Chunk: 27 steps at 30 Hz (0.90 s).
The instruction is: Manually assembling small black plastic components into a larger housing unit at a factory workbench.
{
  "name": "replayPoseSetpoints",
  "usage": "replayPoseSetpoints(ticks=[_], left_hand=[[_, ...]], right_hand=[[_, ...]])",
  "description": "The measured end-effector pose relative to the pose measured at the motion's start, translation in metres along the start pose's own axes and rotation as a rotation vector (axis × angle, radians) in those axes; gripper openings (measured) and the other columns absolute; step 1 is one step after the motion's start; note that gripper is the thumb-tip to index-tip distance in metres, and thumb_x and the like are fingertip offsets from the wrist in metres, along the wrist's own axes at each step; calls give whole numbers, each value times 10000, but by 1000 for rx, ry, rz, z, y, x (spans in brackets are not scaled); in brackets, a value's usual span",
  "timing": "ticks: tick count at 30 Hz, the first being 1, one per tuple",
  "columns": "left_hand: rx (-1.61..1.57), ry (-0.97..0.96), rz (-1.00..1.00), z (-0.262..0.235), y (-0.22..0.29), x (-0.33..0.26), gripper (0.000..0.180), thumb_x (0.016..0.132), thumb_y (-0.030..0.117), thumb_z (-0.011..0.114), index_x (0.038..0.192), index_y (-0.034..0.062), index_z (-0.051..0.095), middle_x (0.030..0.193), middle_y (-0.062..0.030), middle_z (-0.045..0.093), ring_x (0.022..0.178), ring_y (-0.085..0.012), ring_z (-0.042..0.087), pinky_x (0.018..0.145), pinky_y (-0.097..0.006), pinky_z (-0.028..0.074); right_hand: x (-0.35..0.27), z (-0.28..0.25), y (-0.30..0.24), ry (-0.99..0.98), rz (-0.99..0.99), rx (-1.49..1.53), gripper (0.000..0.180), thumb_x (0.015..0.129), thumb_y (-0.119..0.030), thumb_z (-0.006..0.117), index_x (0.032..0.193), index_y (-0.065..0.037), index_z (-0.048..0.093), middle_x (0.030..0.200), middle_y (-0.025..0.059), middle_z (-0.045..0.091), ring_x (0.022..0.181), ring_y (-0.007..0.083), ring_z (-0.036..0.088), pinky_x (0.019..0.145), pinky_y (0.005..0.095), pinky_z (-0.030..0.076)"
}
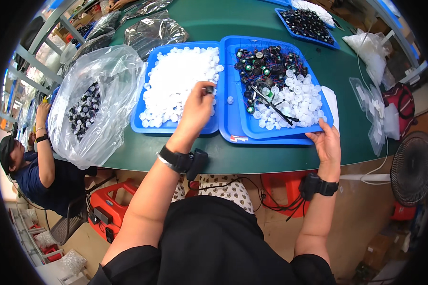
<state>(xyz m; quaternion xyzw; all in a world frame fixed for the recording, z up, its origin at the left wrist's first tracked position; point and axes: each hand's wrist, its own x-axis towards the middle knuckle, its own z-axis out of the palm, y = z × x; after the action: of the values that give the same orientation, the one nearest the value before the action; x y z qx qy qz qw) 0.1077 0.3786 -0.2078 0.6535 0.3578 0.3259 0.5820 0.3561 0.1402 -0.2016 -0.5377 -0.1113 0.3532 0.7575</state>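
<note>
My left hand [196, 111] is pinched around a small dark round part [209, 89]. It hangs over the right side of a blue tray [139, 122] heaped with small white translucent plastic caps [178, 78]. With thumb and fingers, my right hand [326, 141] grips the near right corner of another blue tray [266, 134]. In that tray lie dark round electronic parts with thin wires [266, 66] at the far side and translucent caps [299, 97] nearer me. Black tweezers [278, 108] rest across the pile. This tray sits tilted in a larger blue tray [229, 128].
At the left, an open clear plastic bag [116, 71] holds black-and-white parts [84, 111]. Another tray of dark parts [306, 24] stands far right on the green table [223, 159]. A person [38, 166] sits at left; a fan [411, 168] stands at right.
</note>
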Motion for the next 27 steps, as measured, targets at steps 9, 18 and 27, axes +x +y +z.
replayPoseSetpoints(ticks=[9,18,27], left_hand=[[1079,-94,466,33,-13,14,123,762,68,589,880,36,600,891,-155,547,802,-353,588,711,-435,491],[611,124,331,-10,2,-10,280,821,262,686,963,23,653,831,-141,646,712,-234,606,672,-355,479],[-53,65,-67,-38,8,-11,299,862,254,673,1035,13,631,678,46,495,546,-39,382,489,-193,287]], right_hand=[[3,-2,6,0,-16,-26,292,908,-121,553,1147,41,511,1028,147,634,807,217,660,612,330,594],[-19,24,23,163,-123,-597,484,933,-254,574,1206,118,427,770,131,587,522,159,593,455,269,526],[-36,31,16,298,-449,-1080,393,927,-206,565,1198,73,504,838,140,645,512,155,586,495,276,477]])
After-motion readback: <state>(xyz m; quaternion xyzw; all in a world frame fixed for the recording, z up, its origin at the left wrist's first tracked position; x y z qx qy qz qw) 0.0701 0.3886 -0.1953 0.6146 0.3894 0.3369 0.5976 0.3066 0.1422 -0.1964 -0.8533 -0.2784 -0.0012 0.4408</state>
